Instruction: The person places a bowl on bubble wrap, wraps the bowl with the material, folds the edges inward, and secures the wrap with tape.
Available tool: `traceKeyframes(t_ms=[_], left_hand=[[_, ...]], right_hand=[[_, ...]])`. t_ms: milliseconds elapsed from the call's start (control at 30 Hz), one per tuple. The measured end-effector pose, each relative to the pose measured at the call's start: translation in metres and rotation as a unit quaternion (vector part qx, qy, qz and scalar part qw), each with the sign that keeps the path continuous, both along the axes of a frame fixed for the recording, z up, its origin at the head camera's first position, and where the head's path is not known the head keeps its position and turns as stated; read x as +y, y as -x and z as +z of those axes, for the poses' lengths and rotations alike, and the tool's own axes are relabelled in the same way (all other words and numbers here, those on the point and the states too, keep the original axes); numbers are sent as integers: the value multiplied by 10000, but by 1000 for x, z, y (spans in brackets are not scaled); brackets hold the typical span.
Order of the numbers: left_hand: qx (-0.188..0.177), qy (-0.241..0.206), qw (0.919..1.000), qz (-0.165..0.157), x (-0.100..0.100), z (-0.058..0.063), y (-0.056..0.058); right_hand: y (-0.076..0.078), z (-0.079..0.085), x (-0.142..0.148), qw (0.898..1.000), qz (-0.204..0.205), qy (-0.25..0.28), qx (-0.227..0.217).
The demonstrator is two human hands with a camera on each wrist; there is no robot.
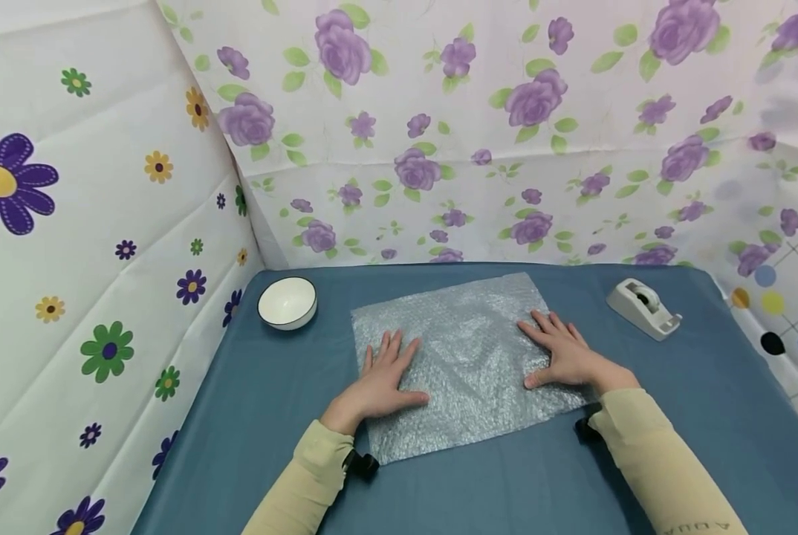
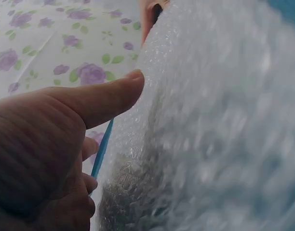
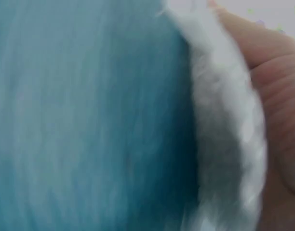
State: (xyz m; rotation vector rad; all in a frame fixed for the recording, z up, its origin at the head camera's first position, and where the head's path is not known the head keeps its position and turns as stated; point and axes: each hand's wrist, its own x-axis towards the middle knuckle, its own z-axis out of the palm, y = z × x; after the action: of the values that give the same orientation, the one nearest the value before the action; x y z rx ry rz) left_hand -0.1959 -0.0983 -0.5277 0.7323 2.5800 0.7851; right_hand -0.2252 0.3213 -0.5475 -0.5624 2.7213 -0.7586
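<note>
Outwardly, spread hands (image 1: 379, 383) (image 1: 565, 357) rest on bubble wrap (image 1: 469, 364) over blue cloth (image 1: 486, 490), floral sheeting (image 1: 385, 96) behind.

The blue-covered table (image 1: 228, 416) bears a white, dark-rimmed bowl (image 1: 287, 303) by its far left corner, bubble wrap (image 1: 466, 364) spread midway between its side edges, and a white tape dispenser (image 1: 640, 312) near its far right corner.

The bubble wrap (image 1: 466, 364) is silvery, the tablecloth (image 1: 479, 490) blue, the backdrop (image 1: 479, 111) white with purple roses.

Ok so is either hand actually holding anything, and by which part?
Nothing is held: the left hand rests spread on the left side of the bubble wrap, the right hand on its right side.
</note>
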Motion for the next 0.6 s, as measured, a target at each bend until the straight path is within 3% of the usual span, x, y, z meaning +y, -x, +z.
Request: traceKeyframes(t_ms=[300,600], left_hand=[[-121,-157,9997,-154,-6,-2,5],[-113,-208,9996,-172,-13,-5,9]], right_hand=[[-16,-1,-1,9979,-612,192,-38],[-21,-1,-8,9968,-762,210,-99]])
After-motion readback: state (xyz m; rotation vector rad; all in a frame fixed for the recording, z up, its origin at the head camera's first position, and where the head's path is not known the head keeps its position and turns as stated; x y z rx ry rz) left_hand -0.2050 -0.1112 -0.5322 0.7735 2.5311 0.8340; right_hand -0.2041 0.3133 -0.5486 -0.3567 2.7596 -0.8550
